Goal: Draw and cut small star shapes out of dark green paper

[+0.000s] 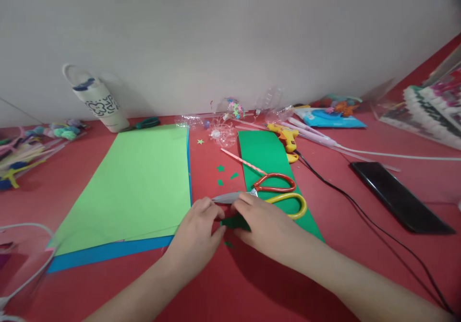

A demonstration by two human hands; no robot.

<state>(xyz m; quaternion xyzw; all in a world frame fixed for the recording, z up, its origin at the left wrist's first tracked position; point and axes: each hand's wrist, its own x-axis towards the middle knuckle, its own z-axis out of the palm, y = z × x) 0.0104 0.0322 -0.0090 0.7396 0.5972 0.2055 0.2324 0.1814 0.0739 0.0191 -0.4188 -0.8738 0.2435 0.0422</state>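
A small piece of dark green paper (236,222) is between my two hands, low over the red table. My left hand (197,228) has its fingers curled, pinching at the left tip of the piece. My right hand (262,222) is closed on the other end, covering part of it. Just beyond my fingers lie scissors with one red and one yellow handle (302,207), their blades pointing left. The handles rest on a green sheet (262,151). Small green scraps (234,175) and a cut green star (220,168) lie on the table.
Light green sheets (144,178) over blue paper (108,255) are at left. A white bottle (103,106) stands behind them. Beyond the green sheet is a yellow glue gun (286,136); its black cord runs past a black phone (399,197). A striped stick (243,161) lies near the scissors.
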